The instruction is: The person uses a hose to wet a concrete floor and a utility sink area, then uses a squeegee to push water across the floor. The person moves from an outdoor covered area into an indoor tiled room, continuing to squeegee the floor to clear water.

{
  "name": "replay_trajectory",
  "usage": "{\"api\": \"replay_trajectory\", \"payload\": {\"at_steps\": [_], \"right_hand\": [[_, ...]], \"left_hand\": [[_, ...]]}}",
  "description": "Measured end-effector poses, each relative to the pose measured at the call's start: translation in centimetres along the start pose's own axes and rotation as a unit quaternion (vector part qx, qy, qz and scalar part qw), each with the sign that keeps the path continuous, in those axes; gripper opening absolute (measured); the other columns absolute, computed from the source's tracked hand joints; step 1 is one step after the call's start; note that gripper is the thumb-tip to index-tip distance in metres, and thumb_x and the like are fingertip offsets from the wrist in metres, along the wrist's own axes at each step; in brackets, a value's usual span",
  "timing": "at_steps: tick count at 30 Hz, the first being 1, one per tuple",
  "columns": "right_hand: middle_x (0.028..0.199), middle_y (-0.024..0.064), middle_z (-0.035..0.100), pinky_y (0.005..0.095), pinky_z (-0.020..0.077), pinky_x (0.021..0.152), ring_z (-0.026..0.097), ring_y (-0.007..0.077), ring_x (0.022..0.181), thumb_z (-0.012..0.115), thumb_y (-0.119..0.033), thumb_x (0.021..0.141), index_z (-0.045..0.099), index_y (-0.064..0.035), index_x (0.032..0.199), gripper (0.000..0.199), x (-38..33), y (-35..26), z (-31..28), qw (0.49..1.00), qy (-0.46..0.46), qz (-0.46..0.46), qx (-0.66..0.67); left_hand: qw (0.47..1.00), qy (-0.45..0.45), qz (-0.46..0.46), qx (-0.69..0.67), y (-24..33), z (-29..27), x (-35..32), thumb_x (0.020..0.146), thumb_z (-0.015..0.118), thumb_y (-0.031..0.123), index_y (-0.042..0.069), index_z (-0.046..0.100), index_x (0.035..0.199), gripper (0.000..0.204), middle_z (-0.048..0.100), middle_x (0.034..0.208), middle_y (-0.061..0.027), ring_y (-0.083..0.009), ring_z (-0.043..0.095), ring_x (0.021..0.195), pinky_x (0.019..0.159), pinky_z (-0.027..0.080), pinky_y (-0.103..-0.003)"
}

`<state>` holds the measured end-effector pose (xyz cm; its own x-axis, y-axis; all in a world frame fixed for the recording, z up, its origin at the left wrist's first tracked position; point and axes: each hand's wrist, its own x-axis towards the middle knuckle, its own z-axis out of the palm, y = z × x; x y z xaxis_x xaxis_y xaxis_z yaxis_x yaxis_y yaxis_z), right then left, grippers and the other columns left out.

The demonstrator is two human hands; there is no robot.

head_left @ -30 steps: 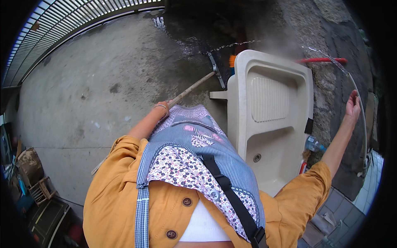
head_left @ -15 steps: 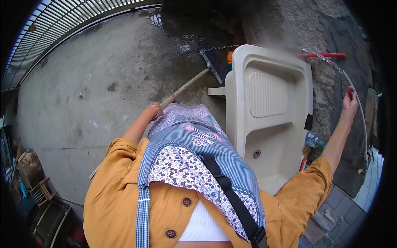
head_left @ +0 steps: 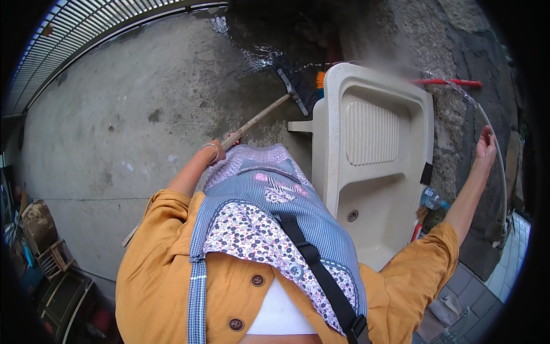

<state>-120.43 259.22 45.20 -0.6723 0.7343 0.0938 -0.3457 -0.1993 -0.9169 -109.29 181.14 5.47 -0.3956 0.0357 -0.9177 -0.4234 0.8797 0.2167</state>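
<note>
My left hand (head_left: 215, 151) is closed around the wooden handle of a floor squeegee (head_left: 259, 117). Its grey bar-shaped head (head_left: 293, 92) rests on the wet concrete, away from me to the right. Far out to the right, my right hand (head_left: 486, 144) has its fingers bent against a pale hose (head_left: 502, 178); part of the grip is hard to make out. Water leaves the hose's end and streams left behind the sink, and a splashing puddle (head_left: 260, 59) shows on the floor.
A cream laundry sink (head_left: 331, 143) with a ribbed washboard stands right of me. Beyond it lie a red stick (head_left: 450, 82) and a plastic bottle (head_left: 433, 198). A slatted metal gate (head_left: 63, 51) borders the far left. A wooden crate (head_left: 56, 259) sits at the lower left.
The hose's end and my right hand sit slightly lower in view, and the water stream has shifted a little. The left hand and the squeegee are almost unmoved.
</note>
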Motion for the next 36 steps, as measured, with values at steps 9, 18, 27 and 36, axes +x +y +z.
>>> {"api": "replay_trajectory", "payload": {"at_steps": [9,18,27,36], "right_hand": [[0.093,0.0229,0.052,0.0401,0.0448,0.085,0.053,0.0318,0.090,0.042,-0.002,0.084,0.048,0.0117,0.088,0.016,0.3,-0.6,0.7,0.999,-0.020,-0.030,0.003],[0.089,0.0215,0.054,0.0393,0.0446,0.085,0.053,0.0304,0.087,0.042,-0.002,0.084,0.050,0.0104,0.085,0.015,1.0,-2.0,1.9,0.997,-0.062,-0.032,0.031],[0.090,0.0210,0.053,0.0394,0.0451,0.085,0.053,0.0307,0.087,0.041,-0.003,0.085,0.050,0.0091,0.086,0.015,1.3,-1.6,1.8,0.997,-0.058,-0.028,0.039],[0.096,0.0239,0.051,0.0409,0.0437,0.087,0.051,0.0335,0.095,0.039,-0.002,0.085,0.048,0.0119,0.091,0.017,2.6,-1.3,-0.2,0.997,-0.061,-0.030,0.028]], "left_hand": [[0.998,0.002,-0.011,0.054,-0.9,1.2,2.7,0.067,0.054,0.012,-0.005,0.061,0.078,0.021,0.060,0.067,-0.0188,-0.0268,0.062,0.062,0.050,0.049,-0.036],[0.993,0.004,-0.011,0.116,0.2,0.6,1.6,0.066,0.053,0.014,-0.003,0.061,0.085,0.027,0.060,0.082,-0.0210,-0.0282,0.060,0.082,0.068,0.050,-0.036],[0.995,0.017,0.000,0.097,-0.1,1.0,2.3,0.066,0.057,0.012,-0.006,0.060,0.082,0.025,0.059,0.068,-0.0170,-0.0247,0.059,0.060,0.050,0.048,-0.034],[0.995,0.010,-0.011,0.099,0.3,0.6,1.7,0.064,0.056,0.017,-0.003,0.062,0.083,0.028,0.060,0.084,-0.0218,-0.0291,0.060,0.083,0.067,0.050,-0.036]]}}
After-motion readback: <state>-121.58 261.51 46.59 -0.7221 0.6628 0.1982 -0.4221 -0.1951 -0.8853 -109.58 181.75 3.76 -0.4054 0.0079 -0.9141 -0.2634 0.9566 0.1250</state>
